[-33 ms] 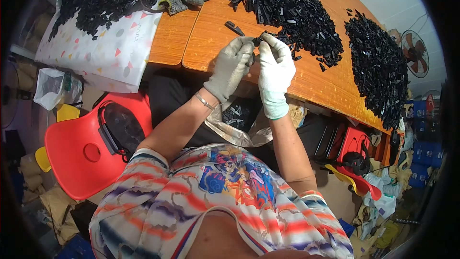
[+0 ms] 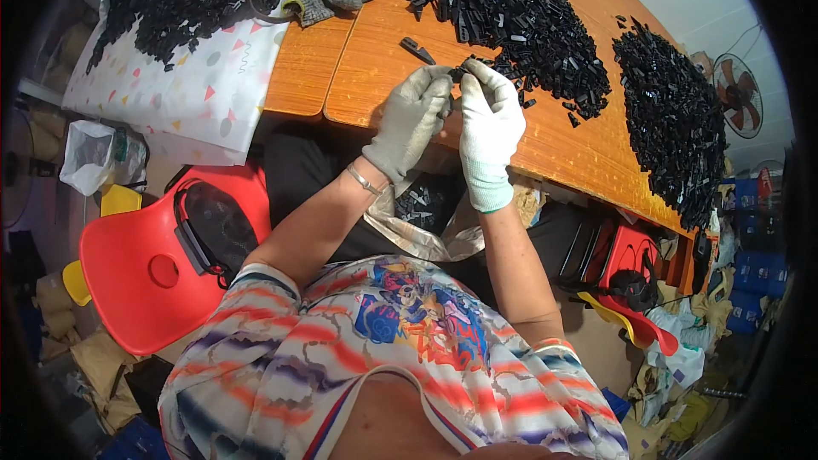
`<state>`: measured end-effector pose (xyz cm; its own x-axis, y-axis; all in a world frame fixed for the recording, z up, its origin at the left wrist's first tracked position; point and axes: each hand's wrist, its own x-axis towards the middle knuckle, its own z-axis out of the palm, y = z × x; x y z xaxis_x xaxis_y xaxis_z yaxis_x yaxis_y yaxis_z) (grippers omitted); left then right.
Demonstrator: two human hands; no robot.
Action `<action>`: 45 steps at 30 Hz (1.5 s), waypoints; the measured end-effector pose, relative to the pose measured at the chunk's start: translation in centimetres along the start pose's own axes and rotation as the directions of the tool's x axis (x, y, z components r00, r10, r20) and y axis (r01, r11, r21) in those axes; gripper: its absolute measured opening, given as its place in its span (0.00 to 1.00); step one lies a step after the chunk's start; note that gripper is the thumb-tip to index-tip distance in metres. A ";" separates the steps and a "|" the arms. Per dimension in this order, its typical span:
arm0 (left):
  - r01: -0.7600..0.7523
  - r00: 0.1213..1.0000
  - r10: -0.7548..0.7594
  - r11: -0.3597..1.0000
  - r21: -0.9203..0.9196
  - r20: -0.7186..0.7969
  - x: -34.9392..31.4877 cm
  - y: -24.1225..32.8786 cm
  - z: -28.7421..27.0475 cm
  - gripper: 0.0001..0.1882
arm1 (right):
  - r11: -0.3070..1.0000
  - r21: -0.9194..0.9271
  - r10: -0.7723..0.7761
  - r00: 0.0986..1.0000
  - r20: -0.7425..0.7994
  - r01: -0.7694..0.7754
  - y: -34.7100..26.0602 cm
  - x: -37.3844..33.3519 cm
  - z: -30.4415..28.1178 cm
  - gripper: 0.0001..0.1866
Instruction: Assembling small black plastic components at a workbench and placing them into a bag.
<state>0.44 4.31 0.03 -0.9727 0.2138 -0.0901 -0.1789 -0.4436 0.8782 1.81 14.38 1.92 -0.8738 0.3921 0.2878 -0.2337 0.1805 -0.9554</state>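
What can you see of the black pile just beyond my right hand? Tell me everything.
The black pile is a loose heap of many small, narrow pieces, plastic by their look, glinting in places. Longer ones gather at the far end; shorter ones spread toward the near right. It lies on the orange-brown table, cut off by the picture's top edge, stray pieces at its border. Whether your right hand touches it is unclear.

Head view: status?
Left hand, right hand: together, pinching small black part. Loose piece just beyond left hand. Black pile close beyond right hand.
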 end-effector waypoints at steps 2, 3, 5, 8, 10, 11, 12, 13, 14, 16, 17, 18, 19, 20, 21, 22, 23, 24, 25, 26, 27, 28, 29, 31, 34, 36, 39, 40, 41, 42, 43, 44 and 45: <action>-0.015 1.000 0.015 1.000 0.006 0.001 0.0 -0.1 0.0 0.16 | 1.000 0.002 -0.017 1.000 0.005 0.017 0.3 0.0 0.0 0.12; -0.018 1.000 0.018 1.000 0.009 -0.004 0.0 0.0 0.0 0.16 | 0.999 0.004 -0.033 0.999 0.010 0.033 0.3 0.0 0.0 0.11; -0.020 1.000 0.020 1.000 0.011 -0.009 -0.1 0.1 0.0 0.15 | 1.000 0.012 0.006 1.000 0.025 -0.006 -0.3 -0.2 0.0 0.11; -0.027 1.000 0.027 1.000 0.016 0.003 -0.3 0.3 0.0 0.14 | 0.992 -0.118 -0.041 0.997 0.063 0.049 -0.2 -0.1 -0.4 0.11; -0.030 0.999 0.031 0.999 0.032 -0.019 -0.5 0.3 0.3 0.13 | 0.957 -0.252 -0.124 0.988 0.093 0.143 -0.2 0.1 -0.7 0.10; -0.031 0.999 0.032 0.999 0.031 -0.015 -0.5 0.2 0.2 0.13 | 0.939 -0.313 -0.096 0.984 0.148 0.139 -0.4 0.2 -0.8 0.11; -0.046 0.999 0.047 0.998 0.053 -0.027 -0.5 -0.1 0.0 0.12 | 0.917 -0.374 -0.065 0.978 0.199 0.137 -0.5 0.3 -1.0 0.11; -0.060 0.997 0.063 0.995 0.074 -0.038 -0.5 -0.3 -0.2 0.12 | 0.851 -0.434 -0.194 0.946 0.260 0.294 0.5 0.6 -1.3 0.11; -0.062 0.997 0.064 0.995 0.073 -0.035 -0.5 -0.4 -0.3 0.12 | 0.850 -0.436 -0.197 0.946 0.258 0.296 0.2 0.7 -1.3 0.11; -0.082 0.995 0.089 0.987 0.137 -0.046 -0.5 -0.7 -0.5 0.11 | 0.652 -0.624 -0.210 0.894 0.397 0.430 -0.7 0.9 -1.3 0.11; -0.086 0.995 0.092 0.987 0.135 -0.040 -0.4 -1.0 -0.5 0.11 | 0.642 -0.626 -0.208 0.886 0.414 0.443 -0.6 1.0 -1.3 0.10; -0.138 0.988 0.146 0.980 0.141 -0.051 -0.3 -1.3 -0.5 0.11 | 0.638 -0.628 -0.212 0.886 0.412 0.445 -0.5 1.1 -1.3 0.10; -0.189 0.978 0.200 0.971 0.147 -0.062 -0.2 -1.5 -0.5 0.11 | 0.592 -0.630 -0.247 0.857 0.452 0.503 -0.3 1.2 -1.3 0.10; -0.191 0.978 0.201 0.971 0.145 -0.057 -0.2 -1.3 -0.6 0.11 | 0.542 -0.630 -0.278 0.826 0.490 0.556 -0.1 1.3 -1.4 0.09; -0.167 0.982 0.181 0.960 0.225 -0.045 -0.4 -1.0 -0.8 0.11 | 0.510 -0.602 -0.340 0.787 0.516 0.615 0.1 1.4 -1.4 0.08; -0.142 0.987 0.160 0.942 0.303 -0.034 -0.4 -0.8 -0.9 0.11 | 0.507 -0.605 -0.341 0.788 0.513 0.614 0.2 1.5 -1.5 0.08; -0.144 0.986 0.161 0.942 0.302 -0.033 -0.5 -0.9 -1.2 0.11 | 0.476 -0.606 -0.331 0.768 0.549 0.638 0.2 1.5 -1.4 0.06; -0.161 0.981 0.190 0.915 0.370 -0.042 -0.5 -1.2 -1.5 0.11 | 0.444 -0.605 -0.318 0.747 0.583 0.661 0.2 1.5 -1.4 0.05; -0.176 0.975 0.218 0.882 0.436 -0.048 -0.5 -1.4 -1.7 0.12 | 0.442 -0.606 -0.319 0.747 0.583 0.661 0.2 1.3 -1.3 0.05; -0.179 0.975 0.219 0.883 0.434 -0.043 -0.7 -1.0 -1.4 0.12 | 0.434 -0.631 -0.276 0.761 0.587 0.643 0.3 1.2 -1.2 0.04; -0.051 0.990 0.090 0.944 0.327 -0.105 -0.9 -0.7 -1.1 0.12 | 0.425 -0.655 -0.233 0.775 0.588 0.625 0.3 1.0 -1.1 0.04; 0.078 0.988 -0.046 0.975 0.209 -0.150 -1.2 -0.4 -0.9 0.12 | 0.420 -0.660 -0.234 0.777 0.585 0.623 0.5 0.8 -1.1 0.04; 0.111 0.979 -0.078 0.979 0.170 -0.188 -1.6 -0.4 -0.6 0.12 | 0.439 -0.656 -0.239 0.783 0.574 0.614 0.7 0.6 -1.0 0.05; 0.134 0.977 -0.117 0.987 0.087 -0.179 -1.4 -1.0 -0.3 0.11 | 0.441 -0.658 -0.254 0.788 0.561 0.610 1.2 0.4 -1.2 0.05; 0.170 0.972 -0.159 0.984 0.052 -0.173 -1.4 -1.3 0.3 0.11 | 0.416 -0.694 -0.209 0.804 0.557 0.588 1.0 0.6 -1.7 0.05; 0.179 0.974 -0.159 0.977 0.114 -0.162 -1.1 -1.7 0.6 0.11 | 0.405 -0.691 -0.193 0.794 0.576 0.599 1.1 0.6 -2.4 0.05; 0.159 0.980 -0.130 0.967 0.200 -0.152 -0.4 -3.2 0.5 0.10 | 0.376 -0.707 -0.137 0.791 0.597 0.599 0.7 0.3 -3.1 0.05; 0.156 0.983 -0.125 0.958 0.241 -0.137 -0.1 -3.8 0.2 0.10 | 0.358 -0.728 -0.092 0.798 0.596 0.585 0.5 0.3 -3.3 0.05; 0.151 0.984 -0.123 0.958 0.242 -0.130 -0.1 -3.5 0.5 0.10 | 0.355 -0.731 -0.096 0.801 0.591 0.583 0.5 0.4 -3.7 0.05; 0.188 0.981 -0.175 0.963 0.193 -0.085 -0.1 -3.1 0.7 0.10 | 0.389 -0.727 -0.137 0.816 0.562 0.566 0.6 0.6 -4.0 0.05; 0.227 0.974 -0.223 0.963 0.146 -0.037 -0.1 -2.7 1.0 0.10 | 0.423 -0.719 -0.176 0.829 0.531 0.551 0.6 0.8 -4.4 0.06; 0.220 0.975 -0.217 0.965 0.146 -0.037 -0.1 -2.0 1.3 0.10 | 0.463 -0.732 -0.169 0.860 0.481 0.500 0.2 1.1 -4.6 0.06; 0.187 0.981 -0.191 0.972 0.140 0.016 -0.2 -1.3 1.6 0.10 | 0.504 -0.739 -0.159 0.889 0.429 0.447 -0.3 1.3 -4.8 0.06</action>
<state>1.08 6.25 -0.31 -0.9182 0.3083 -0.2487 -0.3351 -0.2699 0.9027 2.75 19.15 2.89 -0.9227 -0.0673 0.3795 -0.1929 0.9330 -0.3037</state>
